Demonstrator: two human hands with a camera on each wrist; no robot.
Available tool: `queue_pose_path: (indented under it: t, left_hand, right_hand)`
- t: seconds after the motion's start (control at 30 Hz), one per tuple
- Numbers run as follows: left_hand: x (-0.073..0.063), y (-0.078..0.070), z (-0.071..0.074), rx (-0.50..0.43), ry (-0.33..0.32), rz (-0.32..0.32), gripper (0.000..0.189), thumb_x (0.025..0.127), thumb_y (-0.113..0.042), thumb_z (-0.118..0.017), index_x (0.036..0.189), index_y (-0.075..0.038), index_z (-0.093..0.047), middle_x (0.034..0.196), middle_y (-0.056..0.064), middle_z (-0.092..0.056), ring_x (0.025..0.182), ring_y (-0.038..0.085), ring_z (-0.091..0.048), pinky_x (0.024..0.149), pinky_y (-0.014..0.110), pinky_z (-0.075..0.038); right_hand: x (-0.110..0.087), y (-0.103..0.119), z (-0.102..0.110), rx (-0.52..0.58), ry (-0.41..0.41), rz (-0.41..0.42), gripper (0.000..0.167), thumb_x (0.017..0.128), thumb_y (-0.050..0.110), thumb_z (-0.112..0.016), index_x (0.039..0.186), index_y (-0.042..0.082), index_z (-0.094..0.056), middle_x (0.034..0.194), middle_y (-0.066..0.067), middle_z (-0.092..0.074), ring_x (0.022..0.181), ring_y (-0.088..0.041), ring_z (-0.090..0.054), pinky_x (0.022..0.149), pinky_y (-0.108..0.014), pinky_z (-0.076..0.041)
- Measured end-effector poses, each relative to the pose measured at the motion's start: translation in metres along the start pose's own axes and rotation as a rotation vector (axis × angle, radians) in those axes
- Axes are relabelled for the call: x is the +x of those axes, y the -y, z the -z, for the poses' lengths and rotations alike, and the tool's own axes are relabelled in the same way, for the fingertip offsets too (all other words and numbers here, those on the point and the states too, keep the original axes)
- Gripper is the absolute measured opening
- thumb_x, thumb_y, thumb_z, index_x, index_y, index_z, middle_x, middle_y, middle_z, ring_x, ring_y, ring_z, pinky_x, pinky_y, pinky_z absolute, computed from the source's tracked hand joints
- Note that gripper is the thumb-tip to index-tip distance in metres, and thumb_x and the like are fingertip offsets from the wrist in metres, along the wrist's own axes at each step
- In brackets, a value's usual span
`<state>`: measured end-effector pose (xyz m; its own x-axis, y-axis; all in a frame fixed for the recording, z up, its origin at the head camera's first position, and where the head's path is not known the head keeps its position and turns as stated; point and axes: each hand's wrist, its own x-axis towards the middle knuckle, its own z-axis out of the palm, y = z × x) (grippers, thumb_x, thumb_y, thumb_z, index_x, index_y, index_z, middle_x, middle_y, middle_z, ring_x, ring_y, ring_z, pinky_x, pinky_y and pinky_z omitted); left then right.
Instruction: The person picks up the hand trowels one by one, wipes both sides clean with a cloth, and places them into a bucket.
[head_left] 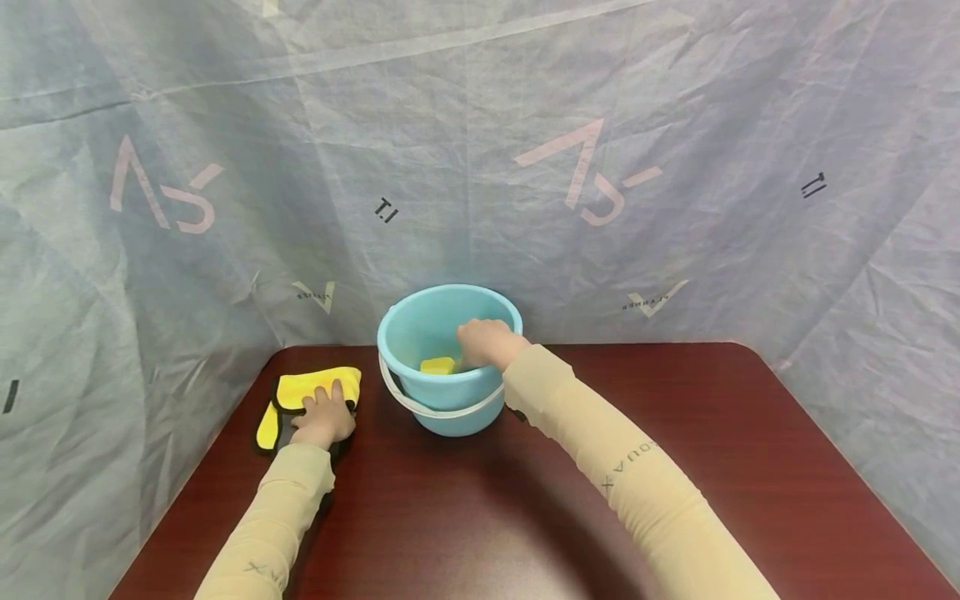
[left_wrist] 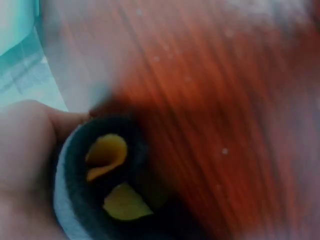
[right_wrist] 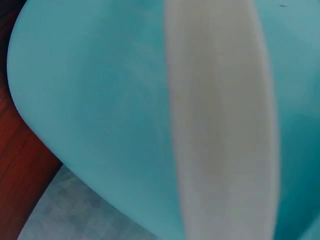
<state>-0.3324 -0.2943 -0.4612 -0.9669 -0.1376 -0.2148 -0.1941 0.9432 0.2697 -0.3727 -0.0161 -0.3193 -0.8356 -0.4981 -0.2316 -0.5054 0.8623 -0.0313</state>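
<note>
My left hand (head_left: 322, 419) rests with spread fingers on a folded yellow-and-grey cloth (head_left: 311, 383) with dark edging, at the table's left side. In the left wrist view, the cloth's rolled dark edge (left_wrist: 132, 140) curves beside the hand (left_wrist: 27, 150), with yellow showing inside the fold. My right hand (head_left: 487, 342) reaches over the rim into a light blue bucket (head_left: 453, 425). Its fingertips are hidden, so I cannot tell whether they hold the yellow piece (head_left: 437, 365) seen beside them inside the bucket. The right wrist view is filled by the bucket's outer wall (right_wrist: 115, 110).
A white handle (head_left: 442, 412) hangs down across the bucket's front, and it looms close in the right wrist view. The dark red wooden table (head_left: 720, 450) reaches back to a grey printed cloth sheet (head_left: 450, 150), which also hangs along both sides.
</note>
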Motion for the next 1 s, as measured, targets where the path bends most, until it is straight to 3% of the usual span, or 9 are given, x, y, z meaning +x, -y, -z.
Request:
queue_pose_path:
  t: [0.13,0.47,0.67,0.73,0.87,0.93,1.0]
  left_hand:
    - [-0.001,-0.001,-0.003,0.012,0.027,0.014,0.073,0.097,-0.025,-0.045,0.147,0.004,-0.002,0.144,0.040,-0.002,0.130,0.062,-0.001,0.094,0.078,-0.015]
    - [0.000,-0.004,0.000,0.024,0.002,0.005,0.077,0.095,-0.030,-0.048,0.147,0.006,-0.004,0.144,0.041,-0.003,0.130,0.063,-0.002,0.094,0.079,-0.015]
    - [0.001,0.002,-0.001,0.034,-0.042,-0.032,0.083,0.092,-0.035,-0.053,0.147,0.006,-0.006,0.143,0.041,-0.008,0.129,0.062,-0.007,0.094,0.078,-0.017]
    - [0.000,0.004,0.001,0.042,-0.074,-0.048,0.085,0.090,-0.037,-0.057,0.147,0.006,-0.010,0.142,0.041,-0.014,0.129,0.061,-0.012,0.094,0.078,-0.018]
    - [-0.003,0.004,0.008,0.039,-0.158,-0.098,0.088,0.085,-0.044,-0.060,0.146,0.005,-0.019,0.140,0.038,-0.024,0.128,0.057,-0.021,0.095,0.076,-0.018]
    - [-0.006,0.001,0.013,0.023,-0.216,-0.137,0.086,0.084,-0.043,-0.061,0.145,0.004,-0.023,0.140,0.036,-0.028,0.127,0.055,-0.024,0.095,0.075,-0.019]
    - [-0.013,-0.005,0.021,0.000,-0.278,-0.182,0.080,0.085,-0.037,-0.060,0.144,0.004,-0.026,0.141,0.035,-0.029,0.128,0.053,-0.026,0.096,0.074,-0.020]
  right_hand:
    - [0.005,-0.001,-0.006,0.000,0.023,0.001,0.034,0.086,0.035,-0.065,0.110,0.011,-0.061,0.106,-0.007,-0.061,0.088,-0.019,-0.055,0.076,-0.037,-0.046]
    - [0.006,-0.001,-0.003,-0.011,0.037,-0.012,0.031,0.088,0.039,-0.062,0.104,0.013,-0.062,0.101,-0.005,-0.062,0.085,-0.020,-0.056,0.075,-0.037,-0.045]
    - [-0.004,-0.005,0.008,-0.018,0.009,-0.038,0.035,0.091,0.036,-0.057,0.114,0.010,-0.060,0.112,-0.009,-0.061,0.093,-0.023,-0.058,0.077,-0.038,-0.046]
    - [-0.009,-0.006,0.013,-0.009,-0.032,-0.032,0.029,0.092,0.031,-0.057,0.110,0.008,-0.060,0.105,-0.009,-0.060,0.087,-0.021,-0.058,0.073,-0.035,-0.045]
    - [-0.021,-0.010,0.022,0.036,-0.130,0.026,0.015,0.091,0.020,-0.059,0.086,0.006,-0.060,0.073,-0.004,-0.050,0.062,-0.015,-0.046,0.059,-0.028,-0.041]
    - [-0.029,-0.014,0.027,0.059,-0.181,0.067,0.014,0.090,0.017,-0.060,0.082,0.006,-0.062,0.069,-0.002,-0.051,0.059,-0.013,-0.046,0.058,-0.026,-0.042]
    - [-0.038,-0.019,0.032,0.062,-0.225,0.106,0.015,0.090,0.018,-0.059,0.087,0.004,-0.067,0.075,-0.003,-0.060,0.064,-0.012,-0.053,0.062,-0.026,-0.047]
